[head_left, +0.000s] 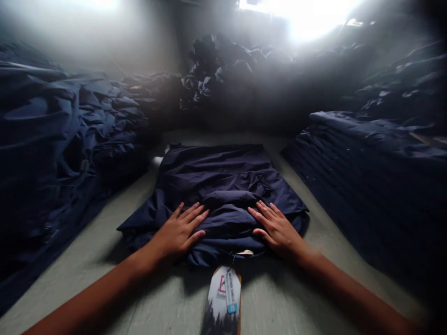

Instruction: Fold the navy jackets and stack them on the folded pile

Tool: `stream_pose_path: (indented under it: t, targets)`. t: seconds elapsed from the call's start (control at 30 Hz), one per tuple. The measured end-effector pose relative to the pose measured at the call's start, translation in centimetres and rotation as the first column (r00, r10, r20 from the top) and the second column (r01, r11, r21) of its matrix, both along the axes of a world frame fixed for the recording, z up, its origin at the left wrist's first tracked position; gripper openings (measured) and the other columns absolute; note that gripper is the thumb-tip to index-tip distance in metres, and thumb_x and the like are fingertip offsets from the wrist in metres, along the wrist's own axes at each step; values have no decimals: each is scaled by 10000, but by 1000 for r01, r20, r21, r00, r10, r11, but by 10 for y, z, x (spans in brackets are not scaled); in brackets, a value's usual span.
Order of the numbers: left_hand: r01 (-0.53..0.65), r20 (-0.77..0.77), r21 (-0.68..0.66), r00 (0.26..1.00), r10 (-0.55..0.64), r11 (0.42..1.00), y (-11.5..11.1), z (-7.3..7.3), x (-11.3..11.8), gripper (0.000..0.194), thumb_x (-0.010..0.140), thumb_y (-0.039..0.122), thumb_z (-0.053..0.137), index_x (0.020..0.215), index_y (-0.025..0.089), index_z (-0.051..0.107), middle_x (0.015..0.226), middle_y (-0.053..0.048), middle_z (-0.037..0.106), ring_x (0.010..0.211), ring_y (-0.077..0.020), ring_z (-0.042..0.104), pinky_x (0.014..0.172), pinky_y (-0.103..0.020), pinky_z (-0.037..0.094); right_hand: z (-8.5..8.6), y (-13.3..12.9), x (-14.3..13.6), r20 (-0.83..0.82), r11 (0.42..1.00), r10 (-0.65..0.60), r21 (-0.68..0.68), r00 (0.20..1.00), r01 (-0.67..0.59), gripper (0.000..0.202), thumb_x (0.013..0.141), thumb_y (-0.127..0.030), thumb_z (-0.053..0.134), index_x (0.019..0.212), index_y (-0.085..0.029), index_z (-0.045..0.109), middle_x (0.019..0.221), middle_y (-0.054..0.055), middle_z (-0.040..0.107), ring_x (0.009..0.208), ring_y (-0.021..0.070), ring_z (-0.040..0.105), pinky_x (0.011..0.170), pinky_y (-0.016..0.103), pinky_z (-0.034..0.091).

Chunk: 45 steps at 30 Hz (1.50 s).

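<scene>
A folded navy garment (223,170) lies in front of me, its fabric wrinkled across the middle. My left hand (183,228) rests flat on its near left part, fingers spread. On the near right part lies my right hand (274,225), palm down with the fingers stretched out. Between the two hands the cloth bulges in a soft ridge. A paper hang tag (215,302) with a dark tree print hangs from the garment's near edge. Over it lies a small blue and grey label (230,293). A pale spot (245,252) shows at the near edge.
Tall piles of dark blue garments (98,107) stand along the left side. Another neat stack (366,153) rises on the right. More bunched dark cloth (206,70) is at the back. The pale table surface (167,302) shows around the garment. Bright lights glare overhead.
</scene>
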<state>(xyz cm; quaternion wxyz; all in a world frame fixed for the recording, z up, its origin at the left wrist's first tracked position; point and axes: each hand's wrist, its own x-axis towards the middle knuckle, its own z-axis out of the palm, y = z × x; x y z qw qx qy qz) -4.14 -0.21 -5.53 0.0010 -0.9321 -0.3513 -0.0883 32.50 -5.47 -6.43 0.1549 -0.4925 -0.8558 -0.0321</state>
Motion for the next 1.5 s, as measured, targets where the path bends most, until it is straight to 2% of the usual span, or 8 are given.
stream_pose_path:
  t: [0.2, 0.57, 0.7, 0.83, 1.03, 1.23, 1.4, 1.5]
  targets:
    - [12, -62, -88, 998, -17, 996, 7, -4, -8, 635, 1081, 567, 382, 1648, 290, 317, 1691, -67, 344, 1573, -257, 307, 1290, -518, 191, -3, 3, 2, -1, 998, 9, -56, 1000, -9, 538, 1076, -469, 478, 1559, -231, 487, 1587, 178, 491, 1486, 295, 455, 1210, 558, 385]
    - [-2, 80, 122, 997, -8, 993, -20, 20, 11, 485, 1083, 356, 451, 1567, 342, 478, 1693, -70, 352, 1579, -298, 284, 1292, -627, 137, 13, -15, -1, -174, 964, 108, 259, 979, -61, 401, 1084, -340, 450, 1453, -224, 556, 1498, 146, 572, 1372, 262, 549, 1208, 570, 341]
    - [-49, 0, -50, 999, 49, 998, -13, 8, 9, 523, 1084, 523, 406, 1574, 349, 464, 1672, -100, 388, 1561, -343, 312, 1234, -720, 156, 11, -12, -1, -162, 987, 100, 142, 982, -77, 398, 1105, -367, 401, 1398, -196, 609, 1359, 134, 678, 1251, 244, 632, 1107, 471, 464]
    - [-67, 13, -124, 998, 69, 990, -9, 2, 7, 506, 1099, 482, 371, 1558, 301, 485, 1649, -127, 417, 1552, -336, 329, 1216, -719, 210, 9, -11, -2, -176, 993, 82, 94, 981, -66, 345, 1104, -336, 417, 1297, -189, 662, 1251, 110, 721, 1155, 240, 657, 1011, 409, 503]
    - [44, 81, 64, 996, -49, 997, -30, 29, 18, 412, 1101, 243, 371, 1467, 192, 554, 1644, -90, 401, 1532, -264, 355, 1283, -610, 160, 28, -26, -10, -196, 965, 108, 258, 975, -55, 239, 1051, -230, 519, 1233, -196, 670, 1171, 97, 719, 1064, 225, 649, 978, 399, 469]
    - [394, 177, 31, 902, -393, 919, -48, 37, 26, 390, 980, 381, 675, 1330, 213, 644, 1448, -102, 589, 1408, -265, 495, 1255, -514, 335, 60, -63, -42, -162, 924, 367, 179, 916, -338, 173, 1062, -251, 524, 1123, -203, 678, 870, 13, 716, 707, 135, 610, 722, 307, 458]
    - [419, 210, 15, 886, -413, 908, -45, 29, 21, 398, 953, 377, 725, 1311, 231, 632, 1378, -108, 617, 1311, -260, 566, 1156, -460, 448, 53, -95, -74, -74, 833, 553, 92, 830, -546, 194, 1052, -324, 562, 1148, -205, 682, 1217, 73, 735, 1086, 206, 668, 892, 373, 507]
    - [420, 220, -1, 886, -409, 908, -42, 30, 17, 370, 964, 288, 708, 1310, 197, 613, 1346, -109, 633, 1242, -228, 593, 1091, -410, 489, 45, -102, -82, -75, 807, 589, 16, 804, -590, 211, 1057, -349, 557, 1006, -193, 690, 1112, 54, 756, 1045, 193, 674, 881, 361, 506]
